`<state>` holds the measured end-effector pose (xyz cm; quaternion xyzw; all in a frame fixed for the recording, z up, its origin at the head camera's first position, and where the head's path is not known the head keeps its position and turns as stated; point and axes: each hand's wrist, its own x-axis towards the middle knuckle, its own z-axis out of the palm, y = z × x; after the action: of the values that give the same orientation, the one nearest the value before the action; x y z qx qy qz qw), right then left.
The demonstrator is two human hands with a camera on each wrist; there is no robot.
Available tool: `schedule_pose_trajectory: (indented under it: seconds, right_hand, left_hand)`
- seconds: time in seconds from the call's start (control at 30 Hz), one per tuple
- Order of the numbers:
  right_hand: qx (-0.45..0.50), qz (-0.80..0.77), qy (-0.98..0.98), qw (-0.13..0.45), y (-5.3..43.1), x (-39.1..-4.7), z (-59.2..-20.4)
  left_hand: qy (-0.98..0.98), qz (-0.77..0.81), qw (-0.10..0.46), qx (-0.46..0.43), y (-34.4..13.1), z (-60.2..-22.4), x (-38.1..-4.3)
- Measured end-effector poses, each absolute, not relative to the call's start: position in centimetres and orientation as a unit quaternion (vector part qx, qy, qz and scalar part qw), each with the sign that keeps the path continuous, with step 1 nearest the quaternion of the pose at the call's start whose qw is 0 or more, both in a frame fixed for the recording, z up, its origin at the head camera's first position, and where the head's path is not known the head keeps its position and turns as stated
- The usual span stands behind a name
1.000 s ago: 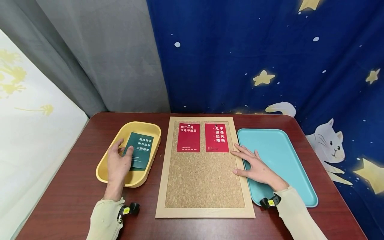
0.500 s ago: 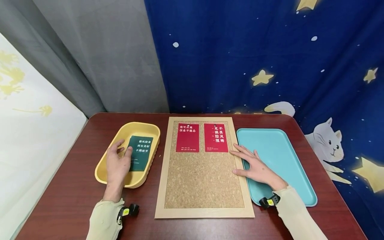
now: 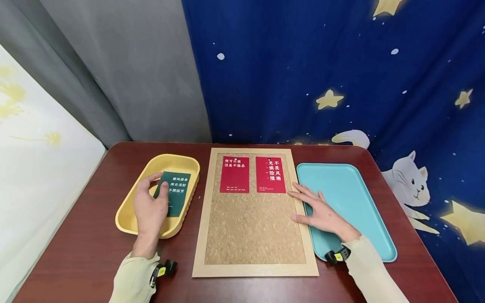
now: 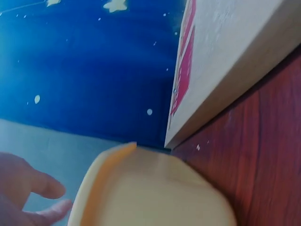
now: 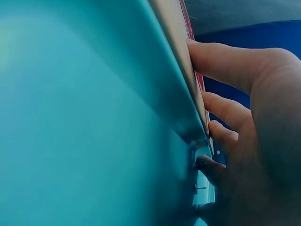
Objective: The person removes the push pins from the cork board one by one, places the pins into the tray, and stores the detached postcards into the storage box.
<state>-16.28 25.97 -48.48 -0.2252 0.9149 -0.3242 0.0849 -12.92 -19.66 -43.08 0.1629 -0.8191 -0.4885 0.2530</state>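
In the yellow basin [image 3: 126, 216], seen at left in the head view, lies a dark green card [image 3: 178, 189] with white lettering. My left hand [image 3: 151, 206] reaches over the basin and pinches the card's left edge, thumb on top and fingers at the far side. The left wrist view shows thumb and finger at its left edge, with the card out of sight. On the right, my right hand [image 3: 322, 212] rests its spread fingertips on the wooden frame of the cork board [image 3: 255, 229]. Two red cards, one at left [image 3: 235, 176] and one at right [image 3: 270, 179], are pinned to the board's upper part.
A light blue tray [image 3: 352, 189] stands right of the board, partly under my right forearm. Small pins [image 5: 201, 188] show near its far end in the right wrist view. The brown table [image 3: 75, 252] ends at a curtain [image 3: 265, 84] behind.
My left thumb and fingers have drawn together at the green card's left edge, and that edge has shifted toward the hand. My right hand stays on the board's frame.
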Motion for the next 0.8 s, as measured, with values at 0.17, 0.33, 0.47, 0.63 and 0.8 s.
schedule_pose_trajectory:
  seconds: [0.17, 0.33, 0.47, 0.63, 0.8]
  right_hand:
    - [-0.231, -0.318, 0.916, 0.081, 25.9, -16.8, -48.1]
    - [-0.232, -0.316, 0.916, 0.081, 25.8, -16.9, -48.0]
    - [-0.234, -0.313, 0.918, 0.072, 25.7, -16.8, -48.1]
    - [-0.237, -0.305, 0.92, 0.065, 25.7, -16.7, -48.1]
    - [-0.234, -0.3, 0.922, 0.071, 25.7, -16.6, -47.9]
  left_hand:
    - [-0.804, -0.493, 0.31, 0.121, -18.6, -42.8, -13.2]
    - [-0.805, -0.493, 0.321, 0.076, -17.7, -43.0, -13.4]
    - [-0.826, -0.47, 0.306, 0.055, -17.0, -43.2, -13.3]
    - [-0.841, -0.449, 0.302, 0.01, -16.1, -43.4, -13.4]
    - [-0.85, -0.438, 0.289, -0.04, -15.0, -43.5, -13.5]
